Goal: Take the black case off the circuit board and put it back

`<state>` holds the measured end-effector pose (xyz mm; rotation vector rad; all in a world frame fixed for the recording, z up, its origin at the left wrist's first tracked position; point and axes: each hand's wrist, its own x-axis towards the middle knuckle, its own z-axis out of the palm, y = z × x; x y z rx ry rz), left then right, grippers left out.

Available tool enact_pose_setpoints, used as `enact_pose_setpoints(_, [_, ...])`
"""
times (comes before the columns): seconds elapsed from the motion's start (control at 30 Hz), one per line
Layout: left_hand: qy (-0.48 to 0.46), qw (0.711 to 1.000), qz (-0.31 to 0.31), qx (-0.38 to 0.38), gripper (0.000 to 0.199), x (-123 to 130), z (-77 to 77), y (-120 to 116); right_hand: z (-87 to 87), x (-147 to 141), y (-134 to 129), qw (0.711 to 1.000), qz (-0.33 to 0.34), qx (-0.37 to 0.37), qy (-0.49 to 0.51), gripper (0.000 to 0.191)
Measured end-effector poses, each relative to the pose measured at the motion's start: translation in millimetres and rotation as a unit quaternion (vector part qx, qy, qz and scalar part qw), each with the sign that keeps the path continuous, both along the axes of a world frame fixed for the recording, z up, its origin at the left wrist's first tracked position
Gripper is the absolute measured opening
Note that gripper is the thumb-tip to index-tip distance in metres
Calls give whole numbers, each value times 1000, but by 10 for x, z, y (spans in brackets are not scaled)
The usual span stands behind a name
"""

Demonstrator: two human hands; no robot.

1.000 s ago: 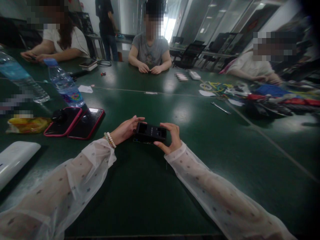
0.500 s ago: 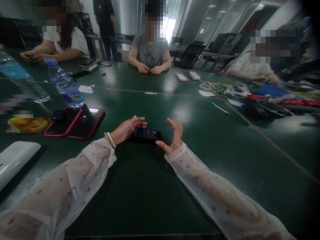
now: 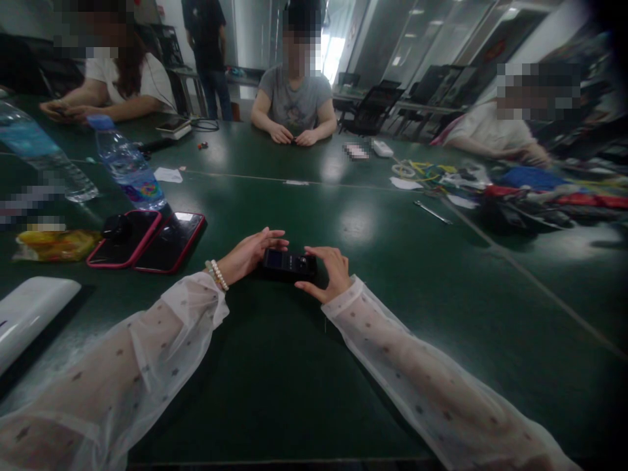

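Note:
A small black handheld device (image 3: 289, 263) with a dark screen at its left end and buttons toward its right lies on the green table in front of me. My left hand (image 3: 252, 250) is at its left end, fingers stretched out along the far side and not wrapped round it. A beaded bracelet (image 3: 216, 275) circles that wrist. My right hand (image 3: 331, 271) spans the device's right end, with the thumb at the near edge and the fingers at the far edge.
Left of my hands lie two red-edged phones (image 3: 169, 243), a yellow packet (image 3: 59, 245) and a white case (image 3: 34, 314). Water bottles (image 3: 130, 167) stand behind them. A wrench (image 3: 432, 212) and tangled cables (image 3: 426, 171) are at right. Several people sit round the table (image 3: 275, 392).
My right hand has moved left, and its thumb and fingers have closed in on the device's right end. The left hand and the device have hardly moved.

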<state>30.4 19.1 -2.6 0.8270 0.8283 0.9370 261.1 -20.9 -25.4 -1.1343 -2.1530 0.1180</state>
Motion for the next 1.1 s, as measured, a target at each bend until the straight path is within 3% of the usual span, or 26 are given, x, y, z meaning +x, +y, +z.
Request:
enact_pose_setpoints(0.37, [4,997,3,74,32,-16,-98,21,-94,2,82,999,-13,-39,-13,49])
enact_pose_setpoints(0.5, [60,993,23,102,32,18,-61,-23,-114,35,110,999,-33,-39,-18,48])
enact_pose_setpoints(0.57, [130,979,36,155,33,33,-37,-54,-139,55,138,998,-45,-39,-18,49])
enact_pose_setpoints(0.63, [220,945,56,235,34,30,-30,-67,-158,62,153,998,-56,-38,-17,50])
enact_pose_setpoints(0.73, [354,873,78,326,32,-17,-80,-33,-163,45,139,997,-78,-27,-8,49])
enact_pose_setpoints(0.83, [496,779,30,382,34,-84,-175,23,-164,28,119,996,-88,-21,4,46])
enact_pose_setpoints(0.93, [573,701,-19,424,44,-111,-241,27,-189,46,138,996,-86,-28,12,45])
enact_pose_setpoints(1.0, [602,669,-26,435,48,-105,-250,0,-201,70,164,997,-74,-29,12,46])
enact_pose_setpoints(1.1, [616,651,-25,443,46,-87,-240,-39,-171,96,174,998,-50,-2,33,45])
